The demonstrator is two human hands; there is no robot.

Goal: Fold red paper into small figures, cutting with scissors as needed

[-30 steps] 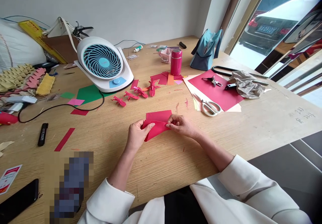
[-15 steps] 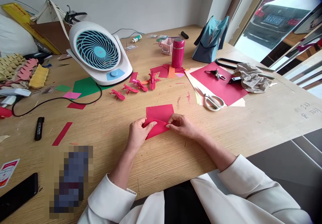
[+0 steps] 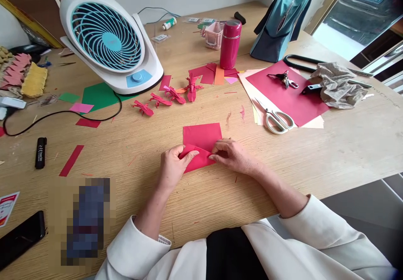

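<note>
A sheet of red paper (image 3: 202, 134) lies on the wooden table in front of me, its near part folded up and over toward the middle. My left hand (image 3: 173, 164) grips the fold at its left end, thumb on top and fingers curled at the edge. At the right end, my right hand (image 3: 233, 157) pinches the paper between thumb and curled fingers. Beyond the sheet stand several small folded red paper figures (image 3: 192, 87) in a slanting row. White-handled scissors (image 3: 278, 120) lie to the right of the sheet.
A white desk fan (image 3: 111, 40) stands at the back left, its black cord looping over the table. A pink flask (image 3: 230, 45) and a blue bag (image 3: 277, 28) stand behind. Keys (image 3: 283, 78) rest on large red paper (image 3: 302, 103). At left lie a black marker (image 3: 40, 153) and a phone (image 3: 22, 240).
The camera view has shifted and tilted, so the background sits higher and nearer. Both hands keep hold of the red paper, and its folded flap looks slightly changed in shape.
</note>
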